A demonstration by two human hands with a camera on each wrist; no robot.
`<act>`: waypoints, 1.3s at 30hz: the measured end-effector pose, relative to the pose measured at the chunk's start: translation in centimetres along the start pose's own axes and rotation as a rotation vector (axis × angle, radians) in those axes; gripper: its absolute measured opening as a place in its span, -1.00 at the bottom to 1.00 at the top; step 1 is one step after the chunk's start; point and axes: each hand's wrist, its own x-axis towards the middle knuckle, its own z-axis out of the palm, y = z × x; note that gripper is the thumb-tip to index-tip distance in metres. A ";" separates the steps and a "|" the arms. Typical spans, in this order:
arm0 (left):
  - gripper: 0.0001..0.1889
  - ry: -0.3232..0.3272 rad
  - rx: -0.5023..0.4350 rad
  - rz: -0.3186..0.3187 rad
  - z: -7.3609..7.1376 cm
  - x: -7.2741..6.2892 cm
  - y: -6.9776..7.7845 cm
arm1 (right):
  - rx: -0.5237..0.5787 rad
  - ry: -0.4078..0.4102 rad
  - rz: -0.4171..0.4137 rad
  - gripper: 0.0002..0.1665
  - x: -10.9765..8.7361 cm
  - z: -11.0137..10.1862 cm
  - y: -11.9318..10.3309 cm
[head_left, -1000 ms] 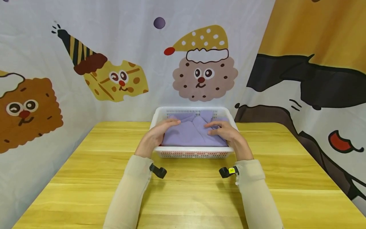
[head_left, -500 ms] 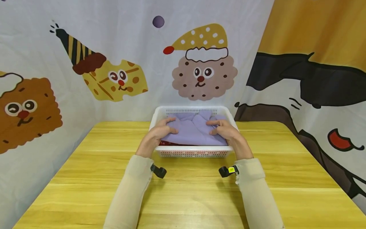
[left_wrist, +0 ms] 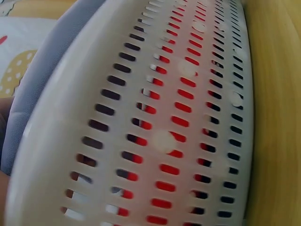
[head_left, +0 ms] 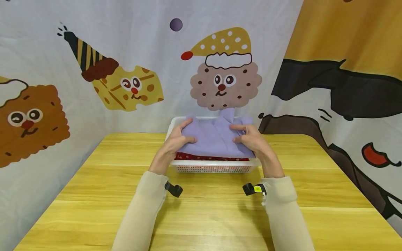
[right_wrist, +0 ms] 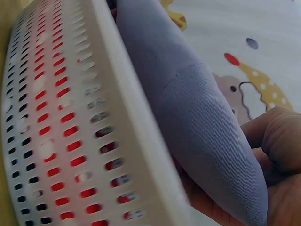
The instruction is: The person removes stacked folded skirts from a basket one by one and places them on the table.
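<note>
Cartoon-printed curtain (head_left: 138,45) hangs behind the far edge of a yellow wooden table (head_left: 213,216). Over the mouth of the basket I hold a folded lilac cloth (head_left: 207,139), creased across its top, with one rear corner standing up above the back rim. My left hand (head_left: 174,141) pinches its left edge, thumb and forefinger showing on the upper side. My right hand (head_left: 252,139) pinches the right edge in the same way; from the right wrist, some of my fingers show on each side of the fabric. How my remaining left fingers lie, I cannot tell.

Beneath the lilac cloth, inside the basket, a red cloth with white dots (head_left: 213,157) shows along the front. Its red also comes through the slots of the white plastic basket (head_left: 216,163), which stands on the table near the curtain. Beige sleeves (head_left: 138,209) cover my forearms, and a small black camera (head_left: 173,189) sits at each wrist. Farther back, the print has a yellow cheese (head_left: 132,90) in a striped hat and a round biscuit (head_left: 225,97) in a dotted one.
</note>
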 end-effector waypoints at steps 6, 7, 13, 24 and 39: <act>-0.04 0.006 0.071 0.055 -0.4 -1.1 1.5 | -0.047 0.043 -0.057 -0.30 -1.2 -0.2 -1.8; -0.05 0.006 0.076 0.067 -0.6 -1.4 1.7 | -0.050 0.049 -0.072 -0.30 -1.4 -0.1 -2.2; -0.05 -0.013 0.075 0.110 -2.4 -3.1 2.2 | -0.067 0.078 -0.125 -0.27 -2.1 1.6 -3.9; -0.06 0.048 0.064 0.149 -6.4 -6.4 2.5 | -0.060 0.126 -0.270 -0.26 -2.2 5.7 -5.4; -0.08 0.089 0.039 0.112 -11.9 -10.1 0.9 | 0.142 0.007 -0.265 -0.27 -0.6 11.9 -6.4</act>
